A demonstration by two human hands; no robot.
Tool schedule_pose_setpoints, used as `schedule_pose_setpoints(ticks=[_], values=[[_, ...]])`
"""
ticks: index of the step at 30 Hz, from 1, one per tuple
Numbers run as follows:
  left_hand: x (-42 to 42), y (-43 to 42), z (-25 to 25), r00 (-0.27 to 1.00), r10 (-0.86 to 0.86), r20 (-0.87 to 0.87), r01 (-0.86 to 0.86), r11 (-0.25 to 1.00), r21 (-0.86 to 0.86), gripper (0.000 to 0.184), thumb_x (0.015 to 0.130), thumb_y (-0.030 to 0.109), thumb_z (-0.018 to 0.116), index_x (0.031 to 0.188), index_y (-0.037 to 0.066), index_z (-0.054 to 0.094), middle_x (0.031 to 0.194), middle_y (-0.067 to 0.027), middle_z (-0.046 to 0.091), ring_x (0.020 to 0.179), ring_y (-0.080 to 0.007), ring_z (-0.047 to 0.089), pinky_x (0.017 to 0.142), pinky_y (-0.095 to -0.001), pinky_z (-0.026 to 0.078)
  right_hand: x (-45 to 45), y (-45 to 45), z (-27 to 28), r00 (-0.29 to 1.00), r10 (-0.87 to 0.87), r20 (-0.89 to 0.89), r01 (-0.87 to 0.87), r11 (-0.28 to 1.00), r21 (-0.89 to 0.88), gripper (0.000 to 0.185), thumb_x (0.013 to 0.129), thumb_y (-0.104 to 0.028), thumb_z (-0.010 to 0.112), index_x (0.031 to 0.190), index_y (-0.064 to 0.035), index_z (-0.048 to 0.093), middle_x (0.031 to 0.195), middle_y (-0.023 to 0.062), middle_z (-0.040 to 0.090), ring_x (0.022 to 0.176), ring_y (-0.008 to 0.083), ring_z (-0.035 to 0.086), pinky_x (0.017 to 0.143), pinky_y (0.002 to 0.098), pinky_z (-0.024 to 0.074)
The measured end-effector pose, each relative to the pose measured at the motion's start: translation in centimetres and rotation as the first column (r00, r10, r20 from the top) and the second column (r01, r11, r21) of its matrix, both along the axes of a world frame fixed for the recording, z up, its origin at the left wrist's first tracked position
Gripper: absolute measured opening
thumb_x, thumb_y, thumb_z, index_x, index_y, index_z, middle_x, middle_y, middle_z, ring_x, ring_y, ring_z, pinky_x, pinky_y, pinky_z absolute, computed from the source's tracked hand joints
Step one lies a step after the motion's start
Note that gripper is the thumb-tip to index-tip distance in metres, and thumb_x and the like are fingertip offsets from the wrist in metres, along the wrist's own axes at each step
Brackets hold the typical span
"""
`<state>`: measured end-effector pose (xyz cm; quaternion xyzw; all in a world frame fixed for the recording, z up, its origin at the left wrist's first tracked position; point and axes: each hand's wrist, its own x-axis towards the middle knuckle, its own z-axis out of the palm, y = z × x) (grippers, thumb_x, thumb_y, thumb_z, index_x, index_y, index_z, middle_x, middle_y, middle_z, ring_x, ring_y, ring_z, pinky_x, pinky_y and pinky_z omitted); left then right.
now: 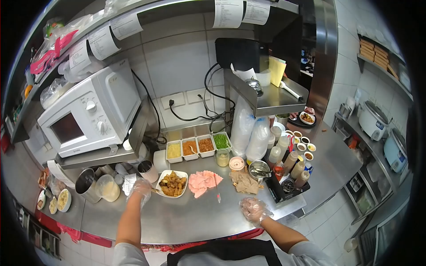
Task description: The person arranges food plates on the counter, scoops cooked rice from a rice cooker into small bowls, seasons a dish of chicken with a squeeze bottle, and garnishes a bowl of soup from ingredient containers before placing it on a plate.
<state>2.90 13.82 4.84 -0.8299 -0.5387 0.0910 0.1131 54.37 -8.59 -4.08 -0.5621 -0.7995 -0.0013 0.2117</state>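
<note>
My left hand [141, 190], in a clear plastic glove, is at the left side of a white square bowl [185, 189] of browned, fried-looking pieces [172, 182]. Its fingers are closed around a thin brown item that points toward the bowl; I cannot make out its kind. My right hand [255, 210], also gloved, is over the counter near the front edge with its fingers curled in. What is inside them, if anything, is hidden. A crumpled tan cloth [245, 181] lies just beyond it, and a pink cloth [204, 182] lies between the bowl and the tan cloth.
White tubs of toppings [205, 146] line the back of the steel counter [177, 221]. Sauce bottles [290, 162] crowd a black caddy [277, 193] at right, near a metal pot [259, 170]. A microwave [91, 111] sits on a left shelf, above jugs and bowls [64, 200].
</note>
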Motion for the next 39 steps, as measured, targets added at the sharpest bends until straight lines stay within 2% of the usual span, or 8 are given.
schedule_pose_setpoints(ticks=[6, 8, 10, 25, 32, 36, 38, 39], values=[[2.7, -1.5, 2.6, 0.975, 0.219, 0.026, -0.211, 0.961, -0.176, 0.019, 0.079, 0.022, 0.056, 0.082, 0.015, 0.073, 0.094, -0.0112, 0.068, 0.093, -0.0272, 0.064, 0.082, -0.0371, 0.049, -0.2, 0.3, 0.3, 0.989, -0.071, -0.126, 0.040, 0.971, -0.234, 0.023, 0.090, -0.023, 0.046, 0.105, -0.0105, 0.058, 0.110, 0.0096, 0.060, 0.101, 0.0235, 0.056, 0.088, 0.0380, 0.0455], [-5.3, 7.3, -10.7, 0.987, 0.119, 0.110, -0.126, 0.991, 0.054, 0.022, 0.077, 0.025, 0.059, 0.089, 0.013, 0.073, 0.100, -0.0126, 0.067, 0.095, -0.0287, 0.064, 0.082, -0.0383, 0.050, 0.3, 0.6, -2.8, 0.988, -0.052, -0.147, 0.038, 0.994, -0.098, 0.022, 0.091, -0.024, 0.045, 0.104, -0.0109, 0.056, 0.108, 0.0098, 0.060, 0.098, 0.0237, 0.056, 0.082, 0.0376, 0.0474], [-1.3, 5.6, -9.2, 0.898, 0.314, 0.308, -0.295, 0.949, -0.109, 0.037, 0.084, 0.030, 0.049, 0.110, 0.010, 0.065, 0.121, -0.0160, 0.058, 0.112, -0.0268, 0.056, 0.091, -0.0385, 0.045, 0.3, 1.3, -4.3, 0.944, 0.003, -0.330, 0.025, 0.996, 0.083, 0.022, 0.092, -0.024, 0.045, 0.105, -0.0110, 0.056, 0.108, 0.0095, 0.060, 0.097, 0.0245, 0.057, 0.080, 0.0368, 0.0480], [3.2, -0.7, 1.8, 0.905, 0.424, 0.045, -0.419, 0.904, -0.085, 0.024, 0.070, 0.023, 0.067, 0.085, 0.005, 0.071, 0.091, -0.0177, 0.067, 0.093, -0.0310, 0.064, 0.081, -0.0411, 0.051, -0.6, 0.0, 2.6, 0.982, 0.067, -0.178, -0.042, 0.989, 0.143, 0.026, 0.075, -0.009, 0.063, 0.102, -0.0083, 0.065, 0.104, 0.0147, 0.063, 0.099, 0.0335, 0.059, 0.088, 0.0423, 0.0474], [4.8, -6.6, 3.8, 0.496, 0.582, 0.645, -0.599, 0.766, -0.231, 0.041, 0.077, 0.039, 0.066, 0.097, 0.003, 0.068, 0.098, -0.0161, 0.066, 0.093, -0.0319, 0.063, 0.084, -0.0373, 0.049, -1.7, -0.5, 2.7, 0.976, 0.089, -0.201, -0.059, 0.986, 0.153, 0.024, 0.077, -0.009, 0.062, 0.101, -0.0061, 0.063, 0.106, 0.0184, 0.061, 0.100, 0.0371, 0.057, 0.088, 0.0445, 0.0465], [-5.8, -6.0, 3.6, 0.426, 0.802, 0.419, -0.525, 0.597, -0.607, 0.037, 0.088, 0.037, 0.054, 0.091, 0.003, 0.067, 0.095, -0.0110, 0.067, 0.084, -0.0248, 0.064, 0.074, -0.0367, 0.050, -2.1, 0.0, 2.6, 0.970, 0.071, -0.233, -0.044, 0.992, 0.120, 0.023, 0.078, -0.007, 0.060, 0.101, -0.0029, 0.062, 0.105, 0.0196, 0.060, 0.101, 0.0381, 0.056, 0.089, 0.0447, 0.0455], [-11.5, -9.8, 3.5, -0.151, 0.722, 0.675, -0.220, 0.641, -0.735, 0.036, 0.092, 0.035, 0.049, 0.096, 0.002, 0.064, 0.094, -0.0088, 0.066, 0.080, -0.0204, 0.062, 0.070, -0.0346, 0.049, -2.8, -0.2, 2.9, 0.974, 0.060, -0.218, -0.039, 0.994, 0.102, 0.023, 0.078, -0.007, 0.060, 0.101, -0.0022, 0.062, 0.106, 0.0198, 0.060, 0.102, 0.0383, 0.056, 0.089, 0.0447, 0.0452], [-15.0, -11.2, 3.8, -0.072, 0.736, 0.673, -0.320, 0.622, -0.715, 0.037, 0.093, 0.035, 0.048, 0.100, 0.002, 0.062, 0.095, -0.0082, 0.065, 0.079, -0.0192, 0.061, 0.069, -0.0343, 0.049, -3.6, -0.6, 3.5, 0.979, 0.048, -0.198, -0.028, 0.994, 0.103, 0.023, 0.078, -0.007, 0.059, 0.101, -0.0023, 0.062, 0.106, 0.0197, 0.060, 0.102, 0.0382, 0.056, 0.089, 0.0447, 0.0452]])
